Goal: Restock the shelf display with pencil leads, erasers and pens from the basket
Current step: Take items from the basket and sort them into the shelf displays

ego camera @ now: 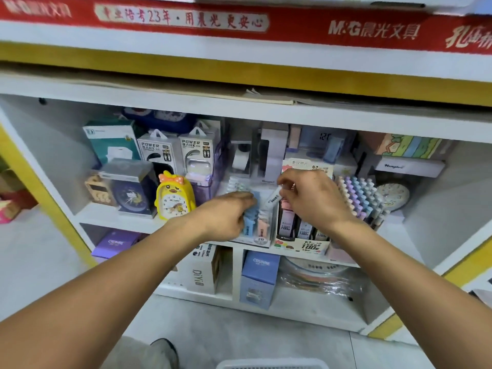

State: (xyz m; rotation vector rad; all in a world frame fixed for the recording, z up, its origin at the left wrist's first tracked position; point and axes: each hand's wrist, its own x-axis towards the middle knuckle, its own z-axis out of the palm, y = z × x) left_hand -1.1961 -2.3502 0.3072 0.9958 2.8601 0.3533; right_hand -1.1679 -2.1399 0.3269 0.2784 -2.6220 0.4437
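Okay, so your right hand (306, 194) is pinching a slim white lead tube (272, 200) by its top end, just over the 2B display box (259, 222), while your left hand (226, 214) curls onto the tubes already in there. It's probably light, stiff, slick plastic, so pinch mid-body if it wobbles.

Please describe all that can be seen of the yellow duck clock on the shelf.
The yellow duck clock stands upright on the white shelf, left of the person's left hand, which does not touch it. It looks like glossy plastic, shaped like a chick, with an orange polka-dot bow on top, eyes and an orange beak above a round white dial with numbers, hands and a small duck picture. A dark blue clock box stands close on its left; a purple box is behind it on the right.
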